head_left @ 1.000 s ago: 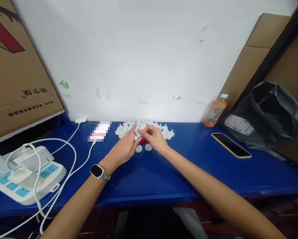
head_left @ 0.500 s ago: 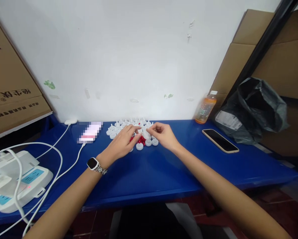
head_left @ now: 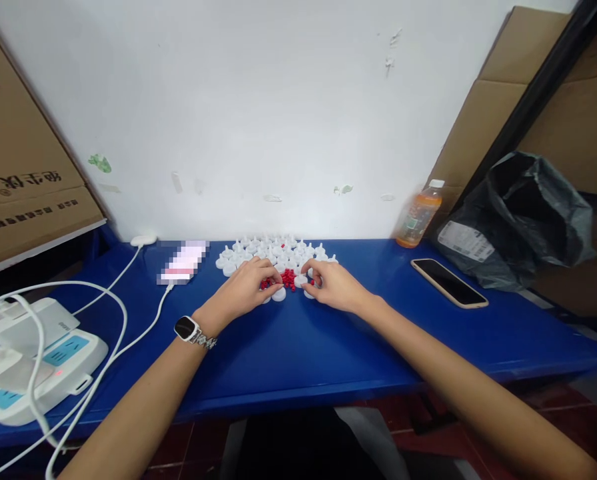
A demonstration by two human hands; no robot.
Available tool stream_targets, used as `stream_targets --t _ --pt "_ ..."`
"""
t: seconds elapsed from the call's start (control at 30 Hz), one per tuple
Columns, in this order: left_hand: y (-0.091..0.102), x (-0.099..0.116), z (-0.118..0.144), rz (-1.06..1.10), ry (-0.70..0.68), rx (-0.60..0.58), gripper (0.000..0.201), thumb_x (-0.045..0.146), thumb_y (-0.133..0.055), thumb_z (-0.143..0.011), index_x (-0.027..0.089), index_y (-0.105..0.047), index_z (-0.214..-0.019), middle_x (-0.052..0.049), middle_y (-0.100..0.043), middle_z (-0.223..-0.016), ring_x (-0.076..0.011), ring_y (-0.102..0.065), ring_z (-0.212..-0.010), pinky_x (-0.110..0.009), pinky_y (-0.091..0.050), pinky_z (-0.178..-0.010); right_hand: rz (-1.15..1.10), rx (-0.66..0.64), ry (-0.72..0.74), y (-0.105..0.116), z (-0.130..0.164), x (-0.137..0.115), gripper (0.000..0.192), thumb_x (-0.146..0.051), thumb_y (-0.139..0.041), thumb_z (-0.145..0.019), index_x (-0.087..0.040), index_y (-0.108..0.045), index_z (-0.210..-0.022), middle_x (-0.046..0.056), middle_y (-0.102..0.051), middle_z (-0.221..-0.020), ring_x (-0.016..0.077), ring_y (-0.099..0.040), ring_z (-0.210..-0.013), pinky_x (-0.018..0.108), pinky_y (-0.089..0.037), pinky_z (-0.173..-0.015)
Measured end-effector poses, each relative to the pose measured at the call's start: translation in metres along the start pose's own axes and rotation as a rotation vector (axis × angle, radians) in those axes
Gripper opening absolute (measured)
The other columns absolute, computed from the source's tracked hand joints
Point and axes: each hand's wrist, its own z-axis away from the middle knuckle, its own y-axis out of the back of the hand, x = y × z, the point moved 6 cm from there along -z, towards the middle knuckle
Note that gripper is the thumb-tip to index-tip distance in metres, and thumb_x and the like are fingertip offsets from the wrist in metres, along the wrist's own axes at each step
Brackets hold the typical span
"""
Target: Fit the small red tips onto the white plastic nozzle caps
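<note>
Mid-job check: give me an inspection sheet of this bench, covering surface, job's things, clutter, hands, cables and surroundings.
Surface: blue bench top, bare toward the near edge.
Job's things: cluster of small white plastic pieces near the wall; small red beads piled in front of them.
Clutter: orange drink bottle, dark phone face up, second phone on charge.
Hands: left hand and right hand lie on either side of the beads, fingertips among the pieces; grip too small to tell.
Cables: white cables run from the power strip to the phone.
Surroundings: white wall, cardboard boxes, black bag.
</note>
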Motion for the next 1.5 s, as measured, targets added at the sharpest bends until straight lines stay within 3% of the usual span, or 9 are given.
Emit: stream_targets --t 0.1,0.27,0.47,0.63,0.83,1.07,1.3,1.4,1.5 --pt "0.002 -0.004 0.004 0.042 0.010 0.005 0.019 0.038 -0.056 -0.094 0.024 -0.068 -0.090 -0.005 -0.065 -0.092 -0.0224 -0.057 -0.091 -0.039 -0.046 -0.085 0.120 0.048 0.022 -0.001 -0.005 -0.004 0.031 -0.035 -0.062 -0.089 -0.020 -0.061 -0.117 0.001 -0.063 -0.073 0.0171 -0.056 -0.069 0.026 -0.033 -0.062" --pt "0.004 -0.001 0.012 0.018 0.024 0.023 0.015 0.032 -0.052 -0.094 0.022 -0.062 -0.090 -0.006 -0.061 -0.093 -0.0229 -0.055 -0.093 -0.039 -0.047 -0.085 0.260 0.005 0.092 -0.011 -0.012 -0.005 0.015 -0.025 -0.053 -0.094 -0.018 -0.066 -0.093 0.006 -0.066 -0.081 0.0186 -0.058 -0.078 0.028 -0.033 -0.069" --pt "0.000 0.000 0.015 -0.054 -0.001 0.029 0.010 0.026 -0.048 -0.093 0.021 -0.057 -0.092 -0.006 -0.059 -0.097 -0.0230 -0.052 -0.093 -0.040 -0.046 -0.086 0.366 0.048 0.086 -0.006 -0.014 0.014 0.014 -0.023 -0.050 -0.095 -0.017 -0.062 -0.091 0.007 -0.066 -0.086 0.0202 -0.058 -0.085 0.031 -0.033 -0.078" --pt "0.002 -0.008 0.016 -0.099 0.037 0.050 0.009 0.026 -0.049 -0.091 0.021 -0.056 -0.088 -0.006 -0.057 -0.095 -0.0237 -0.050 -0.092 -0.041 -0.046 -0.084 0.353 0.067 0.068 -0.002 -0.021 0.026 0.018 -0.031 -0.050 -0.096 -0.018 -0.062 -0.095 0.008 -0.065 -0.091 0.0215 -0.056 -0.088 0.032 -0.033 -0.079" --pt "0.006 -0.010 0.017 -0.120 0.091 0.106 0.011 0.029 -0.052 -0.093 0.022 -0.058 -0.091 -0.006 -0.059 -0.098 -0.0244 -0.051 -0.096 -0.042 -0.044 -0.089 0.284 0.171 0.082 0.000 -0.033 0.013 0.023 -0.035 -0.048 -0.097 -0.019 -0.065 -0.099 0.009 -0.065 -0.095 0.0233 -0.055 -0.094 0.034 -0.034 -0.083" --pt "0.010 -0.004 0.016 -0.113 0.122 0.169 0.016 0.032 -0.047 -0.097 0.022 -0.059 -0.096 -0.005 -0.059 -0.099 -0.0235 -0.051 -0.095 -0.041 -0.044 -0.086 0.245 0.066 -0.027 -0.019 -0.071 0.007 0.019 -0.032 -0.058 -0.090 -0.018 -0.070 -0.092 0.010 -0.070 -0.088 0.0259 -0.056 -0.095 0.039 -0.034 -0.087" --pt "0.012 0.005 0.014 -0.101 0.124 0.242 0.019 0.034 -0.048 -0.098 0.022 -0.056 -0.109 -0.007 -0.059 -0.111 -0.0248 -0.052 -0.105 -0.042 -0.043 -0.093 -0.145 0.206 -0.006 0.002 -0.062 -0.002 0.013 -0.023 -0.059 -0.087 -0.017 -0.070 -0.085 0.004 -0.072 -0.081 0.0173 -0.060 -0.078 0.031 -0.040 -0.079" --pt "0.011 0.013 0.013 -0.119 0.110 0.269 0.031 0.037 -0.051 -0.097 0.021 -0.051 -0.123 -0.009 -0.057 -0.121 -0.0262 -0.050 -0.113 -0.043 -0.042 -0.097 -0.424 0.158 0.051 0.005 -0.047 -0.016 0.015 -0.029 -0.061 -0.087 -0.017 -0.070 -0.086 0.001 -0.071 -0.076 0.0141 -0.058 -0.070 0.026 -0.041 -0.068" --pt "0.004 0.019 0.012 -0.127 0.091 0.200 0.030 0.037 -0.048 -0.099 0.022 -0.051 -0.124 -0.008 -0.060 -0.118 -0.0259 -0.052 -0.111 -0.043 -0.044 -0.095 -0.532 0.099 0.074 0.001 -0.033 -0.025 0.021 -0.035 -0.061 -0.088 -0.017 -0.071 -0.088 0.000 -0.069 -0.071 0.0125 -0.055 -0.064 0.026 -0.039 -0.063"
